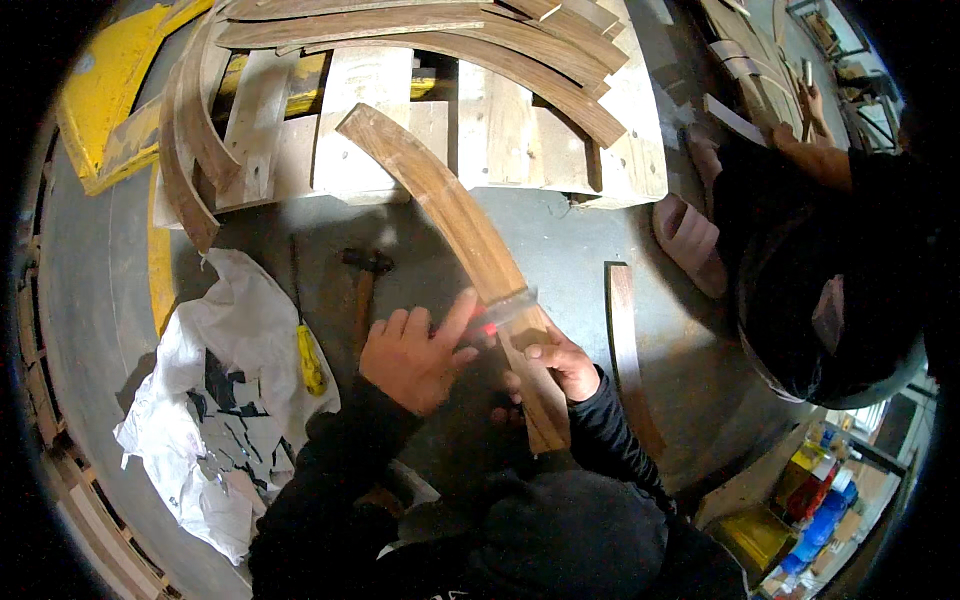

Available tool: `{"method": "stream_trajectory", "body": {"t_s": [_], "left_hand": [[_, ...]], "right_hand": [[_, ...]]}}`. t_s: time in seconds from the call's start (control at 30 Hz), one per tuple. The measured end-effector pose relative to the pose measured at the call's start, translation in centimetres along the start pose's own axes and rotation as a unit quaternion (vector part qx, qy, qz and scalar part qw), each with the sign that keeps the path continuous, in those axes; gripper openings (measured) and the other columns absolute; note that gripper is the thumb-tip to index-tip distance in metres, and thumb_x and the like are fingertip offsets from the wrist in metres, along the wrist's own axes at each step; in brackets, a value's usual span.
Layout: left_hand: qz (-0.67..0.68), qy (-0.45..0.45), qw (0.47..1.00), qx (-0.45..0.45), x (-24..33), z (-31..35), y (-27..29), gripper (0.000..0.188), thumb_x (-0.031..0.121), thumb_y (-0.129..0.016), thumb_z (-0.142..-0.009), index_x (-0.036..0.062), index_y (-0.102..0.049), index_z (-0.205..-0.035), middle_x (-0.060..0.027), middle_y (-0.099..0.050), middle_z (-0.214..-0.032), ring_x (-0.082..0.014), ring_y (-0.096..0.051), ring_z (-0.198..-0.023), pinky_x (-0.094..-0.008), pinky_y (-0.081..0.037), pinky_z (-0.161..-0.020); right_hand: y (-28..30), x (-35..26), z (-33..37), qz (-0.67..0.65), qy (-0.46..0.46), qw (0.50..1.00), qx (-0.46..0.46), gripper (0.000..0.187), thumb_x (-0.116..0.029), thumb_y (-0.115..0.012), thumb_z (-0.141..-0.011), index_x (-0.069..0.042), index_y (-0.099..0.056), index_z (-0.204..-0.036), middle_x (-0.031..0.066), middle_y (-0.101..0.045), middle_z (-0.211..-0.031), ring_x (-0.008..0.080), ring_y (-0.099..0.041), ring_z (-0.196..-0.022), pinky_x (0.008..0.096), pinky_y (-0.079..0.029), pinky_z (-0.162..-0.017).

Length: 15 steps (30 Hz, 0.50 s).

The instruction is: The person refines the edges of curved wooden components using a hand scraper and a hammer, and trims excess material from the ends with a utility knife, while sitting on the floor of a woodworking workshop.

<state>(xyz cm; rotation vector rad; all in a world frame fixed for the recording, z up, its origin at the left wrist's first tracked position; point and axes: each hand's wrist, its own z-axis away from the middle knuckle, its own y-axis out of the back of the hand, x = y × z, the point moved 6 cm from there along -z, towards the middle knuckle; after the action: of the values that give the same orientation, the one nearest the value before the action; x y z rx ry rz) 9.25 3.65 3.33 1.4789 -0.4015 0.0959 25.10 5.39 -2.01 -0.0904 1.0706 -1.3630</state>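
Note:
A curved brown wooden slat [460, 225] slants across the middle of the view, its far end over the pallet's near edge. My right hand [565, 367] grips it near its lower end, thumb on top and fingers underneath. My left hand [415, 355] is closed round a red-handled flat blade [508, 310], which lies across the slat just above the right hand. The blade is blurred, so its exact kind is unclear. Left of my hands, a hammer [365, 285] and a yellow-handled screwdriver [310, 360] rest apart from them.
Beyond my hands stands a wooden pallet [365, 85] stacked with curved slats [560, 75]. A white sack [235, 300] with dark scraps lies at left. One strip [623, 340] lies on the floor at right, near another person's sandal [690, 240].

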Motion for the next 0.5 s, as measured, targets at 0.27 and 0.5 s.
{"method": "stream_trajectory", "body": {"t_s": [0.27, 0.5], "left_hand": [[-0.016, 0.110, 0.991, 0.069, -8.3, -1.2, 1.5, 0.044, 0.031, -0.058, -0.081, 0.0126, -0.049, -0.119, -0.0145, -0.055, -0.075, -0.0329, -0.055, -0.067, -0.0432, -0.044, -0.057], [-0.033, 0.060, 0.998, 0.010, -3.7, 0.0, 0.7, 0.047, 0.034, -0.062, -0.077, 0.0100, -0.050, -0.116, -0.0113, -0.053, -0.071, -0.0287, -0.055, -0.062, -0.0387, -0.044, -0.056]], "right_hand": [[-0.3, 0.3, 0.4, 0.024, -0.001, 1.000, -0.013, 0.073, -0.013, -0.054, -0.077, -0.014, -0.017, -0.141, 0.0162, -0.055, -0.100, 0.0206, -0.056, -0.064, 0.0316, -0.051, -0.055], [-0.2, 0.6, 0.4, 0.016, -0.020, 0.999, 0.029, 0.068, -0.015, -0.052, -0.081, -0.011, -0.019, -0.140, 0.0177, -0.056, -0.101, 0.0200, -0.056, -0.063, 0.0303, -0.051, -0.053]]}}
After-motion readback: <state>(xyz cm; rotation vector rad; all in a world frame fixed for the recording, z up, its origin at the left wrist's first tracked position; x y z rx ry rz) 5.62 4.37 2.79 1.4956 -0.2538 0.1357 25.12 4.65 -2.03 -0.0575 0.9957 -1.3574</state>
